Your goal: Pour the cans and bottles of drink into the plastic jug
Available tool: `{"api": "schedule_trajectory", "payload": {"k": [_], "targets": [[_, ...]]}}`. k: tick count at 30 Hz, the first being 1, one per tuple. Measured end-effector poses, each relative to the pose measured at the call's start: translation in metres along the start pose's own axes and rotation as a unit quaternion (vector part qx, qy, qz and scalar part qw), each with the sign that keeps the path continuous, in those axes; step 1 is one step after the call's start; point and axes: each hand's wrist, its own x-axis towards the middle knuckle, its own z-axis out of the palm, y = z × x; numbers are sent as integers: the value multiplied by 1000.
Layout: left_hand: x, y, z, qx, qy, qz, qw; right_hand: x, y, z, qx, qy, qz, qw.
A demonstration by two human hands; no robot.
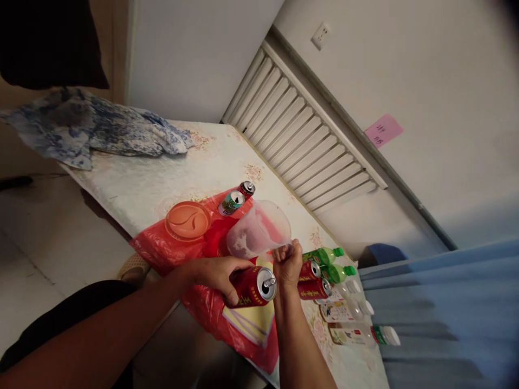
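Observation:
My left hand [225, 275] is wrapped round a red drink can [247, 289], whose opened top tilts toward me. Close by, my right hand [288, 263] is closed at the rim of a translucent plastic container [253, 229] and appears to grip its edge or handle. Under the container lies a red plastic bag [158, 246]. On the bag rest an orange round lid [187, 220], a green can [231, 202] and a dark red can [247, 189]. A yellow piece [253, 319] shows beneath the held can. Beyond my right wrist are two red cans [314, 289], partly hidden.
Green bottles [334, 273] and clear labelled bottles [352, 334] line the table's right side. A blue-white patterned cloth [121, 129] hangs over the far left end of the flowered tabletop [214, 154]. A radiator [300, 129] runs along the wall; a blue curtain [438, 313] hangs at right.

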Motion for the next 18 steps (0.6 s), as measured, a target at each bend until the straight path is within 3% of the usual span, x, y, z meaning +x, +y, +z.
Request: {"api": "schedule_trajectory", "payload": {"k": [5, 10, 14, 18], "targets": [[15, -8, 10, -17, -14, 16, 1000, -10, -7, -13, -97, 6, -13, 995], [36, -23, 18, -77, -43, 17, 996, -39, -17, -58, -124, 40, -10, 991], [49, -36, 26, -87, -31, 26, 995, -78, -20, -92, -105, -31, 46, 993], [61, -44, 33, -78, -22, 25, 996, -107, -20, -99, -107, -69, 59, 990]]}}
